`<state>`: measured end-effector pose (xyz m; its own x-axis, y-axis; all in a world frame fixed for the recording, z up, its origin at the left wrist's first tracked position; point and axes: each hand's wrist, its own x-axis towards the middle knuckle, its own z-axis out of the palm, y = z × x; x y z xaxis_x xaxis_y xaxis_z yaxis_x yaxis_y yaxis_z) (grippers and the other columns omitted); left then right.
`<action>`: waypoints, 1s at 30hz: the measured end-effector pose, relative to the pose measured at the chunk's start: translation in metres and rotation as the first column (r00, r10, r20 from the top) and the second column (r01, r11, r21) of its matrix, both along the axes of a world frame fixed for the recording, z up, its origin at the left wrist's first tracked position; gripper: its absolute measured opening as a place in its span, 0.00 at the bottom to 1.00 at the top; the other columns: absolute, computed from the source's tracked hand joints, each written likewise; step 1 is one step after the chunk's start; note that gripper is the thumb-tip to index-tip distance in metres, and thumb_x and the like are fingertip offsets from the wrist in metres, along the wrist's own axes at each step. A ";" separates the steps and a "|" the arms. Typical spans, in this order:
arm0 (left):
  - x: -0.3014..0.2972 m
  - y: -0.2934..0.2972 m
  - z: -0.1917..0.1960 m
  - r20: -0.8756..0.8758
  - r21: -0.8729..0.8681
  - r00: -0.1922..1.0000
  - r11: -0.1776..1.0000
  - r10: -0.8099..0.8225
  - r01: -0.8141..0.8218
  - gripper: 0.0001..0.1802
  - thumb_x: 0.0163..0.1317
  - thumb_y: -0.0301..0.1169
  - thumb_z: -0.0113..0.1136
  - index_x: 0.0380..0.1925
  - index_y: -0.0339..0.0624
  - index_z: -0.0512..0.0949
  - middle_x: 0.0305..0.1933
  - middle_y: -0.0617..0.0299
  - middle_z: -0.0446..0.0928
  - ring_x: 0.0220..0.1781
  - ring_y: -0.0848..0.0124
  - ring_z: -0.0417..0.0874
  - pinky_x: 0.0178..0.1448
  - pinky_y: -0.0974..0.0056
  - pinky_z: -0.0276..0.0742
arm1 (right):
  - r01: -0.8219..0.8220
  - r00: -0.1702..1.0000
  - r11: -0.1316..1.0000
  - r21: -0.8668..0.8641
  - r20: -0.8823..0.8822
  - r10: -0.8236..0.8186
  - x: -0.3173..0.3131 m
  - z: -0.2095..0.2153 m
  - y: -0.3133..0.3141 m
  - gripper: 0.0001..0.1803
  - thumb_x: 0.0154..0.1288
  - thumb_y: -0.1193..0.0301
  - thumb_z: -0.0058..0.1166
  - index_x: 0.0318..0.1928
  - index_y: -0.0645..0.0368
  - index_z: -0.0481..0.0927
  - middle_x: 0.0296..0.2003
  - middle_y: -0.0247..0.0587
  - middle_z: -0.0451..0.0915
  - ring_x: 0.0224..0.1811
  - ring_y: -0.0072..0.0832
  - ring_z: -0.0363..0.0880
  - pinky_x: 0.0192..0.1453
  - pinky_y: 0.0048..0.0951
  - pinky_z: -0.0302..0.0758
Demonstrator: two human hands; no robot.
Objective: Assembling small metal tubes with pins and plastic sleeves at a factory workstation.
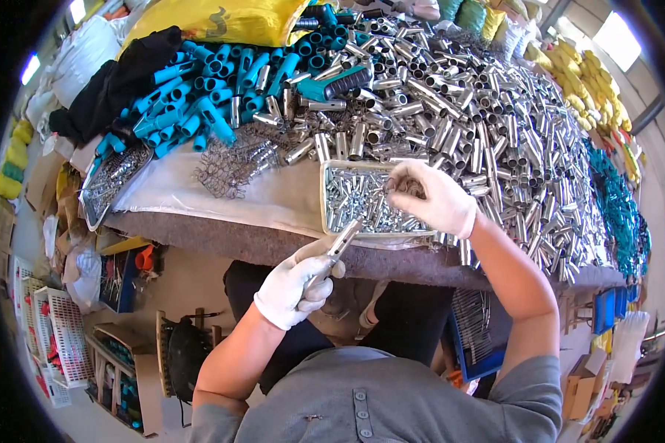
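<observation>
My left hand (297, 286), in a white glove, is closed around a shiny metal tube (346, 238) with a hole in its side. The tube tilts up to the right in front of the table edge. My right hand (437, 198), also gloved, is curled over the right part of a pale tray (323, 198) filled with small silvery metal parts (356, 193). Between its fingers sits a clump of thin brownish wire pieces (412, 187); their exact shape is too small to tell. The tray rests at the table's front edge, close to both hands.
Metal tubes (488, 122) are heaped across the table's right and back. Teal plastic handles (210, 81) pile at the back left, below a yellow sack (214, 22). Tangled wire pieces (225, 171) lie left of the tray. A blue crate (474, 332) stands beside my right leg.
</observation>
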<state>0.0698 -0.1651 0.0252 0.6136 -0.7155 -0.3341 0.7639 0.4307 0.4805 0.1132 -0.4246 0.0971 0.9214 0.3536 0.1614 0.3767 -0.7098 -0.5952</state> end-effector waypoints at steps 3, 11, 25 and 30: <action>-0.001 0.000 -0.004 0.026 -0.023 1.000 1.000 -0.010 0.011 0.23 0.64 0.27 0.48 0.60 0.44 0.66 0.32 0.64 0.75 0.14 0.85 0.58 0.13 0.80 0.50 | 0.276 0.880 0.817 0.507 -0.475 -0.003 -0.017 -0.003 0.007 0.12 0.64 0.70 0.51 0.45 0.62 0.72 0.32 0.37 0.77 0.27 0.19 0.73 0.34 0.22 0.72; -0.006 0.008 -0.006 0.049 -0.049 0.995 0.995 -0.089 0.091 0.24 0.65 0.29 0.51 0.62 0.41 0.64 0.34 0.64 0.75 0.15 0.86 0.59 0.15 0.81 0.51 | 0.145 0.884 0.917 0.373 -0.465 0.050 -0.028 -0.004 -0.023 0.13 0.61 0.77 0.52 0.47 0.62 0.71 0.32 0.37 0.77 0.33 0.20 0.77 0.37 0.22 0.75; -0.032 -0.006 -0.001 0.173 0.267 0.961 0.949 -0.216 0.165 0.18 0.64 0.34 0.55 0.50 0.38 0.65 0.34 0.60 0.76 0.14 0.84 0.59 0.16 0.78 0.51 | -0.390 0.754 0.894 0.223 -0.481 0.449 -0.041 -0.027 0.006 0.17 0.60 0.65 0.59 0.46 0.59 0.75 0.38 0.40 0.78 0.41 0.30 0.77 0.47 0.30 0.73; -0.034 -0.010 -0.005 0.178 0.154 0.951 0.961 -0.254 0.228 0.24 0.63 0.38 0.58 0.54 0.34 0.69 0.33 0.60 0.78 0.13 0.84 0.60 0.15 0.78 0.52 | -0.350 0.653 0.814 0.464 -0.502 0.567 -0.049 -0.036 0.009 0.24 0.55 0.67 0.65 0.51 0.61 0.73 0.39 0.39 0.78 0.42 0.26 0.76 0.48 0.29 0.73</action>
